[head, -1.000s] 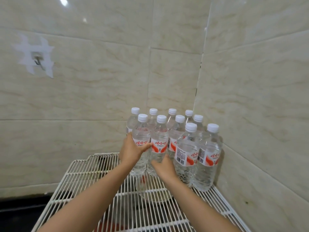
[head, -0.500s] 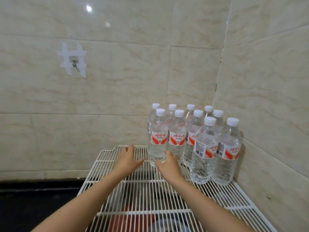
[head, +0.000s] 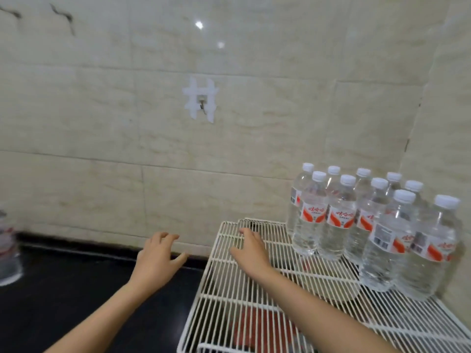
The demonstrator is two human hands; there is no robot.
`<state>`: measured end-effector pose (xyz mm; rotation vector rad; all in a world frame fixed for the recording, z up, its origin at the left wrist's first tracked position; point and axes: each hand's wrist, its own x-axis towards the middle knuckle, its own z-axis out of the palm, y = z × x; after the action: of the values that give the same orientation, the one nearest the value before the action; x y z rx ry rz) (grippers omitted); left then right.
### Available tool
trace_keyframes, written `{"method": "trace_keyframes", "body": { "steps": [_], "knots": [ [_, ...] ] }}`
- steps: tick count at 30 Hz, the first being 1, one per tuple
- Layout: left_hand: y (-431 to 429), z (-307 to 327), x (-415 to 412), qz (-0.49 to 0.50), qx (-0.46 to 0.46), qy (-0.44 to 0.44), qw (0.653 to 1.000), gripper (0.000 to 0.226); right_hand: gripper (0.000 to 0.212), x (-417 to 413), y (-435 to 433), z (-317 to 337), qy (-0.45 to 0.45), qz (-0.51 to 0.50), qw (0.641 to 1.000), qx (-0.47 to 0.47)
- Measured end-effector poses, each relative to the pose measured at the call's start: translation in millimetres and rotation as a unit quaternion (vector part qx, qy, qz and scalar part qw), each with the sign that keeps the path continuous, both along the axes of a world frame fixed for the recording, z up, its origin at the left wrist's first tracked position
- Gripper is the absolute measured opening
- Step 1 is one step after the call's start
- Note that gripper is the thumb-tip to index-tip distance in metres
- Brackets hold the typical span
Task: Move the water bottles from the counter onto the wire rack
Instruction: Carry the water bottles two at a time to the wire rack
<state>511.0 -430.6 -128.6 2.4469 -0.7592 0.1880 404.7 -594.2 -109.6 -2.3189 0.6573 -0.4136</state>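
Ten bottles (head: 339,220) stand upright and packed close in the far right corner of the rack (head: 201,284), in rows against the tiled walls. At the far left edge of the view another bottle (head: 7,248) stands on the black bench (head: 76,289), blurred and partly cut off. Both hands are empty. The left hand (head: 158,256) hangs over the bench just left of the rack with its fingers spread and relaxed, and the right hand (head: 251,247) hovers low over the rack's far left part with its fingers loosely bent, gripping nothing. The step in hand looks like the reach for the next bottle. To do it well, send the left hand across to it and wrap the fingers round the body near the label, not the cap, so the thin plastic does not buckle or slip. Carry it upright and set it down square across several wires, just beside the near left bottles of the group. Ease it in without knocking them, since a tall bottle on open wire would tip readily.
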Motion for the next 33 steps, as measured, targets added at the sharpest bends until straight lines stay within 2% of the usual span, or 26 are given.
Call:
{"method": "trace_keyframes", "body": {
  "steps": [4,8,13,20,26,33],
  "knots": [
    [69,-8,11,0.050,-0.010,0.015,0.999,0.050,0.052,28,53,4,-0.008,0.023,1.000,0.002],
    [207,-18,20,0.159,-0.014,0.042,0.986,0.049,0.049,73,171,-10,0.011,0.126,0.991,0.038],
    [383,-45,15,0.314,-0.041,0.081,0.945,0.046,0.047,112,330,-34,0.041,0.248,0.966,0.067],
    [570,-78,-32,0.473,-0.067,0.123,0.870,0.043,0.047,137,506,-72,0.103,0.366,0.923,0.061],
    [660,-102,-52,0.554,-0.088,0.140,0.816,0.042,0.052,163,593,-99,0.134,0.432,0.892,0.019],
    [719,-115,6,0.572,-0.077,0.146,0.804,0.043,0.053,246,649,-119,0.135,0.453,0.881,0.017]
  ]
}}
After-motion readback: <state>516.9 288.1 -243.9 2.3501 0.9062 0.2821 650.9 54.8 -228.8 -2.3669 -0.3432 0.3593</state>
